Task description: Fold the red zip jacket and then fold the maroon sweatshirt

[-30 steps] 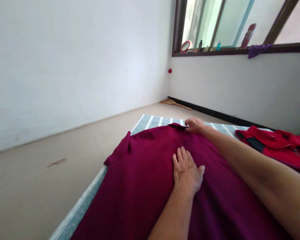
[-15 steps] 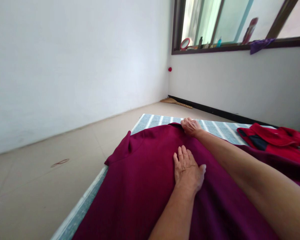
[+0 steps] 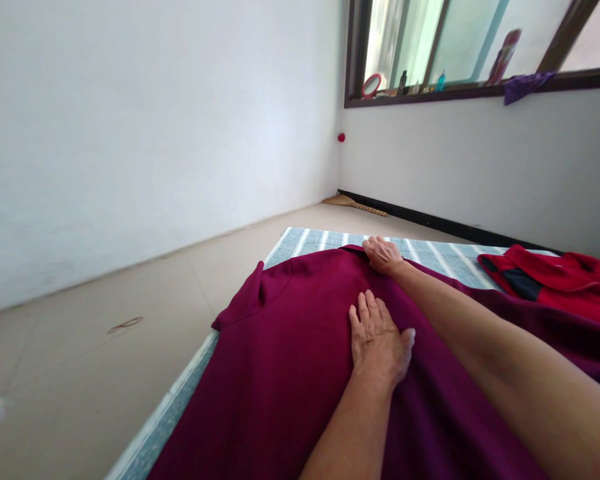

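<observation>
A maroon shirt lies spread out over a bed or mat covered in blue-grey and white striped cloth. My left hand rests flat on its middle, palm down, fingers stretched out and thumb apart. Farther off, my right hand is closed at the shirt's far edge by the collar, its fingertips curled over and partly hidden. One sleeve is turned up in a small fold at the left edge. The other side of the shirt runs off to the right beneath my right forearm.
A folded red and dark jacket lies at the right. On the tiled floor are a thin brown loop and, by the corner, a broom. A red-framed mirror and several bottles stand on the windowsill, where a purple cloth hangs.
The view has shifted very slightly. Both hands keep their places on the shirt, and the shirt lies as before.
</observation>
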`<act>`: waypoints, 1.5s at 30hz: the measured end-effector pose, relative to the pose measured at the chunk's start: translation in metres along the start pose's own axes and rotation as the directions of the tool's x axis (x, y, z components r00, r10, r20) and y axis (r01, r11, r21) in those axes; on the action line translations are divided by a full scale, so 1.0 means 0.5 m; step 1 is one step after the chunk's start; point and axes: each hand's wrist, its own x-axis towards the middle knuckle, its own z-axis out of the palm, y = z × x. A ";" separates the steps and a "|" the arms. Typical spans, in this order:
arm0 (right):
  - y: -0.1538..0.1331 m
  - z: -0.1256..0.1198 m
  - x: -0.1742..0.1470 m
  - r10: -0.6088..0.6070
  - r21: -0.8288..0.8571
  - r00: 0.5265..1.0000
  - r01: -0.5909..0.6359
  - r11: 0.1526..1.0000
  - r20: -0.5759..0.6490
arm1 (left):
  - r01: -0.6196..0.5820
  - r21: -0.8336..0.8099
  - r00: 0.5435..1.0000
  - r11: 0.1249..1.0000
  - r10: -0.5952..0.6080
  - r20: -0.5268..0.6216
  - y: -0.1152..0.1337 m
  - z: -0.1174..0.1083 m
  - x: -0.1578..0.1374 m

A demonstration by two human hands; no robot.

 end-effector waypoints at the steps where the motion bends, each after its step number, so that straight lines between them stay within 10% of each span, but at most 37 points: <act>1: -0.002 0.000 -0.001 0.007 0.015 1.000 -0.006 1.000 -0.001 | -0.001 -0.008 1.000 1.000 0.001 0.006 0.000 -0.003 -0.001; 14: -0.068 -0.024 -0.086 -0.175 0.339 0.983 0.185 0.922 -0.062 | 0.004 -0.030 0.998 1.000 -0.002 0.064 0.002 -0.023 -0.002; 22: -0.069 -0.036 -0.106 -0.002 0.553 0.995 0.059 0.831 -0.102 | -0.003 -0.033 1.000 0.999 0.004 0.025 -0.003 -0.012 0.005; 30: -0.064 -0.025 -0.203 0.205 0.822 0.973 -0.033 0.569 -0.103 | 0.030 -0.181 0.999 0.983 -0.032 -0.011 -0.010 -0.020 0.010; 37: -0.106 -0.020 -0.227 0.304 0.878 0.947 -0.060 0.475 -0.100 | 0.177 -0.779 0.924 0.601 -0.374 -0.079 -0.039 -0.041 0.049; 45: -0.193 -0.011 -0.253 0.186 0.737 0.974 -0.030 0.675 -0.130 | 0.104 -0.977 0.767 0.188 -0.641 -0.041 -0.086 -0.024 0.084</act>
